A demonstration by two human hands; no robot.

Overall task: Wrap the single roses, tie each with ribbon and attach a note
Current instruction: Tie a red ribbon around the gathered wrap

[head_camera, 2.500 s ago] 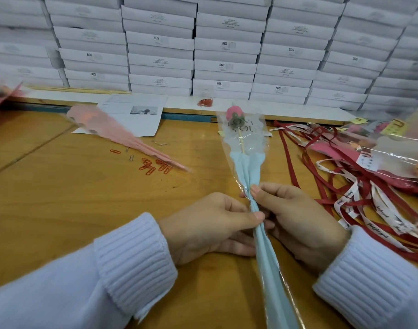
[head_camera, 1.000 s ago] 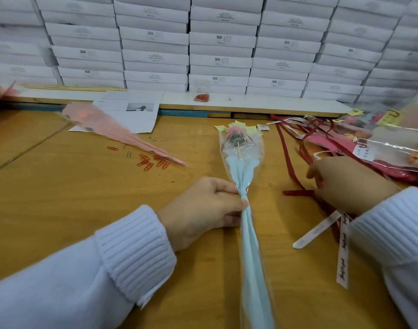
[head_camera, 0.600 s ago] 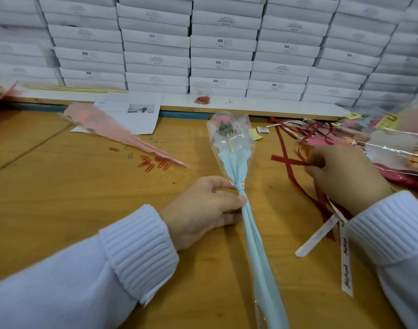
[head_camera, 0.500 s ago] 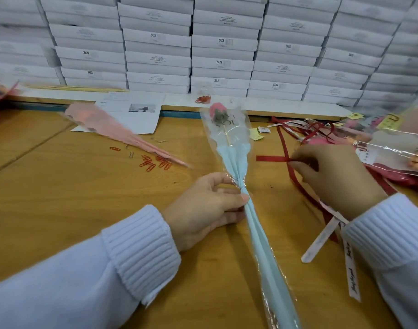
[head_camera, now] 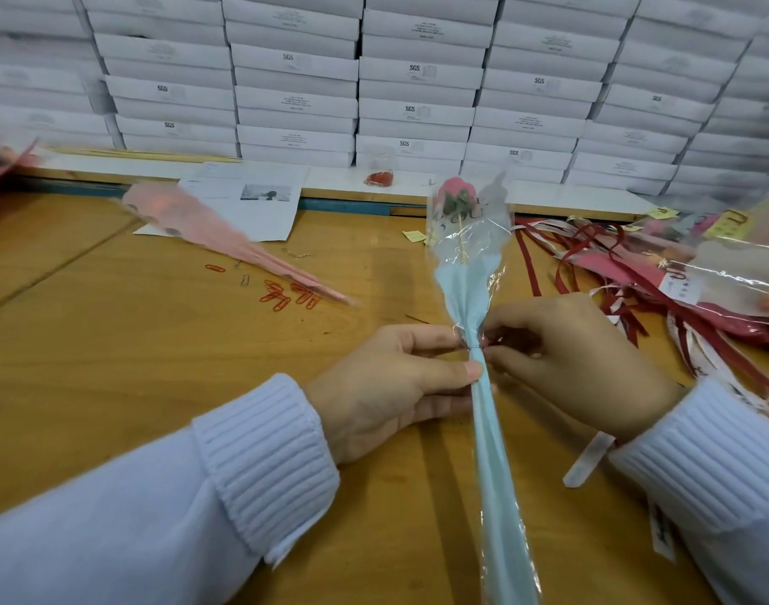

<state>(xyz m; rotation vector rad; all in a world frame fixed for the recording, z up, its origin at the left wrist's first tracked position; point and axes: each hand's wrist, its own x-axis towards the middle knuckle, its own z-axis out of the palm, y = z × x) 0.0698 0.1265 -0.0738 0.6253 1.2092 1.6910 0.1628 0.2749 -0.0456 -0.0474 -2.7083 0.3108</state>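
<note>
Glossy clear plastic sleeve (head_camera: 465, 238), smooth wooden table (head_camera: 112, 364), ribbed knit cuffs (head_camera: 264, 465)

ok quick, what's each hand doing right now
Left hand: grips the wrapped rose at its neck.
Right hand: pinches red ribbon against that neck.

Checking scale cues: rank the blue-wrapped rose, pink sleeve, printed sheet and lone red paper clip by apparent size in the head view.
Blue-wrapped rose, nearest the camera
Pink sleeve and printed sheet: look alike, unranked
Red paper clip
</note>
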